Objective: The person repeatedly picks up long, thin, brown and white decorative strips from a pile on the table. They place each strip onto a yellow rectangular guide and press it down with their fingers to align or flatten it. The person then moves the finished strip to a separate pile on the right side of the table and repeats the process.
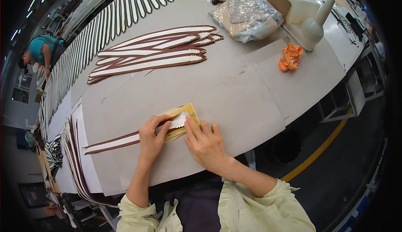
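A long white strip with brown edges (113,144) lies across the grey table sheet, and its toothed white end rests over a yellow card or template (192,109). My left hand (151,139) is closed around the strip just short of that end, thumb and fingers pinching its edges. From the right, my right hand (206,146) presses its fingertips on the strip's end and the card's right side. Its outer fingers are stretched and slightly apart, while its thumb is hidden.
Several similar brown-edged strips (155,49) lie piled beyond my hands. A long row of dark-edged white strips (113,20) lines the far left. At the back right are a clear plastic bag (247,16), a pale bottle (312,31) and an orange cloth (291,57). A person (42,49) bends at far left.
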`<state>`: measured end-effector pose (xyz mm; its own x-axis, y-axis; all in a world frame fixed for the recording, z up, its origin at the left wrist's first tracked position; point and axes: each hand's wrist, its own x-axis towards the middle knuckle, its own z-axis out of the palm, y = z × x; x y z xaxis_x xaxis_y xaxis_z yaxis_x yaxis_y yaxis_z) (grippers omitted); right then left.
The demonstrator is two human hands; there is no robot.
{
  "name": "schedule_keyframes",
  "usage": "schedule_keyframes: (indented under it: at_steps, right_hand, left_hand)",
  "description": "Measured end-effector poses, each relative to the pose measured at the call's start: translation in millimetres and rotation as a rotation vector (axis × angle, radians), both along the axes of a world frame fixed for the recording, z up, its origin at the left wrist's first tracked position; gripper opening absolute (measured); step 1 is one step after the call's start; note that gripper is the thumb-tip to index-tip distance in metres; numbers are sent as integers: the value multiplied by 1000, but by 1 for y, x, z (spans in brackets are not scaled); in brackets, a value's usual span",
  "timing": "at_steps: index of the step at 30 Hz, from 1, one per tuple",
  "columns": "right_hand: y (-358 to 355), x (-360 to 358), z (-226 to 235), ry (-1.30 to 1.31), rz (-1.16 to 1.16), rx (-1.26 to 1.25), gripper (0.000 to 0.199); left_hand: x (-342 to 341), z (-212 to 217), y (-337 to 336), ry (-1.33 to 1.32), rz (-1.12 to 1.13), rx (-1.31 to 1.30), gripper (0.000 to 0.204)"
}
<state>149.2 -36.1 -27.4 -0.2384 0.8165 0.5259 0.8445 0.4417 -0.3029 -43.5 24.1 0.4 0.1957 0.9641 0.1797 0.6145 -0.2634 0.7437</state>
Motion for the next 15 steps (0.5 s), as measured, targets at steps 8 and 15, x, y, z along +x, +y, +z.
schedule_keyframes:
  at_steps: [8,15]
  right_hand:
    - [5,2,-4,-38,1,41,45]
    - [11,11,-1,-86,103,43,39]
  left_hand:
    - [-11,19,5,169,-236,38,42]
    - [-21,26,14,312,-314,-56,48]
